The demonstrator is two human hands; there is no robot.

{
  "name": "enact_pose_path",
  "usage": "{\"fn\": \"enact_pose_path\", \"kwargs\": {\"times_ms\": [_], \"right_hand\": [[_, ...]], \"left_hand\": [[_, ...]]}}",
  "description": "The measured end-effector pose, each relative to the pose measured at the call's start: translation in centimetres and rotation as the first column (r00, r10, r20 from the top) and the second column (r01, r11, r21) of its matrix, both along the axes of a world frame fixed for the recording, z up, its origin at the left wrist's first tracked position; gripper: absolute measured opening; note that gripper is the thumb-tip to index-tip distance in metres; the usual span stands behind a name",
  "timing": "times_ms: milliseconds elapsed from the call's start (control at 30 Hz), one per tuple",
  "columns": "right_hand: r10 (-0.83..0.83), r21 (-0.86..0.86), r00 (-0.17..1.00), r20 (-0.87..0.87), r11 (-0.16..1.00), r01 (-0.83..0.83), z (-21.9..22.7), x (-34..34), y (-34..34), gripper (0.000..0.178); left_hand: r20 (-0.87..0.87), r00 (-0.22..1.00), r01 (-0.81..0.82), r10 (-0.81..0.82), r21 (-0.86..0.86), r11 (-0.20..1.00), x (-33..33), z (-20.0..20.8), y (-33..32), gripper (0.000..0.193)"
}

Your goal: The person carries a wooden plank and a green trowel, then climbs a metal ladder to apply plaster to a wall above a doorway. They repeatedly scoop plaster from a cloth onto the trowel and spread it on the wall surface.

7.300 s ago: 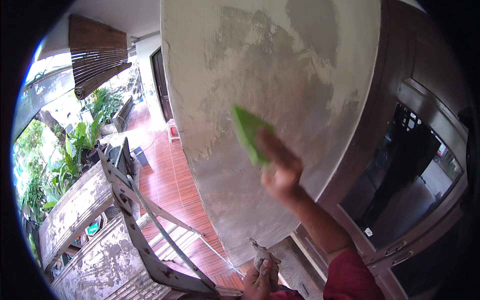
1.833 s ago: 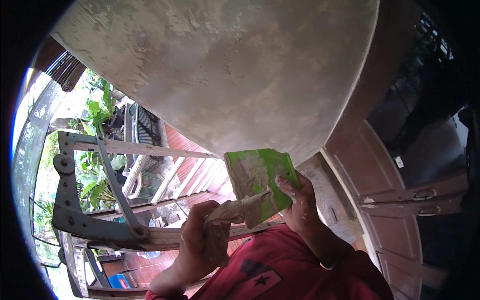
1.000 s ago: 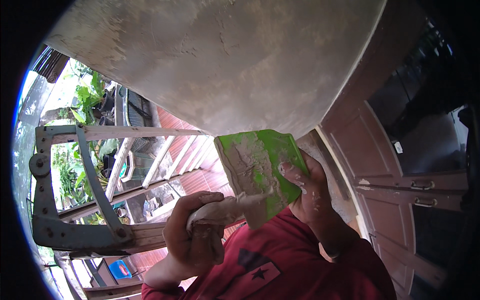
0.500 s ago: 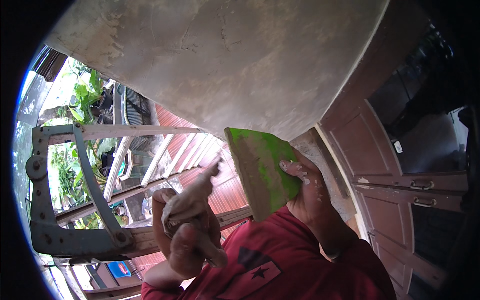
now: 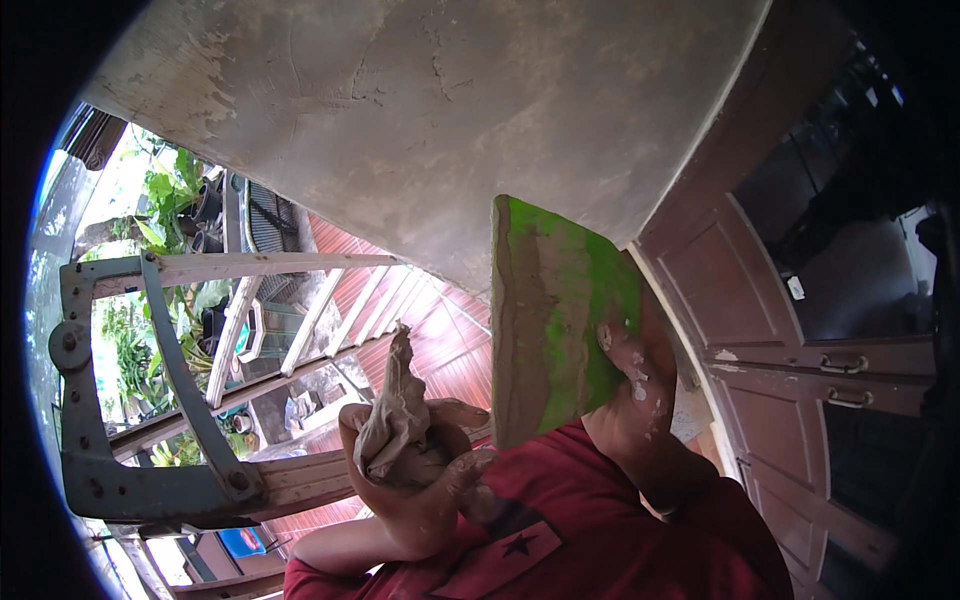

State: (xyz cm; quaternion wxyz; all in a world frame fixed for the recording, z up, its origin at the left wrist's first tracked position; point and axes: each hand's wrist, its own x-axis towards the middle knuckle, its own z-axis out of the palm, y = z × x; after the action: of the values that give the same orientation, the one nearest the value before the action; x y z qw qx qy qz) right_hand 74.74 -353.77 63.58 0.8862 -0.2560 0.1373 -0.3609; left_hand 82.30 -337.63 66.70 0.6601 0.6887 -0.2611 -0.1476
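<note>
My right hand (image 5: 635,375) grips a green plastering board (image 5: 565,320) at its right side. Grey-brown plaster smears its face and thickly coats its left edge, and dried flecks whiten my thumb. To its left, my left hand (image 5: 425,480) is closed round a crumpled, grey-beige, rag-like thing (image 5: 398,425), whose thin tip points upward. Whether this is cloth or a soft bag I cannot tell. My left fingers come close to the board's lower left edge. Above both hands spreads a patchy grey plastered surface (image 5: 430,130), with the board's top corner in front of its lower part.
At the left stands a wooden ladder (image 5: 335,300) with a grey metal bracket (image 5: 150,490). Potted plants (image 5: 185,190) and red floor tiles (image 5: 450,340) lie below. Brown panelled doors (image 5: 730,290) with metal handles line the right side. A blue container (image 5: 241,541) sits at the lower left.
The board has moved right and upward and stands more upright, apart from the plastered surface's lower edge. My left hand has shifted right toward it, and the rag-like thing's tip has swung upright.
</note>
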Motion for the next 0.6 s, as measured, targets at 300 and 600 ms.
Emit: {"fn": "enact_pose_path", "kwargs": {"times_ms": [300,600], "right_hand": [[-0.052,-0.051,0.998,-0.044,0.997,0.050,-0.3,0.2,0.0,0.056],[-0.124,-0.075,0.992,-0.012,0.990,0.123,-0.4,0.3,-0.1,0.057]], "left_hand": [[-0.332,0.939,-0.090,0.091,0.018,0.996,-0.2,0.9,0.0,0.061],[-0.339,0.938,-0.070,0.079,0.039,0.997,0.3,1.2,0.1,0.053]]}}
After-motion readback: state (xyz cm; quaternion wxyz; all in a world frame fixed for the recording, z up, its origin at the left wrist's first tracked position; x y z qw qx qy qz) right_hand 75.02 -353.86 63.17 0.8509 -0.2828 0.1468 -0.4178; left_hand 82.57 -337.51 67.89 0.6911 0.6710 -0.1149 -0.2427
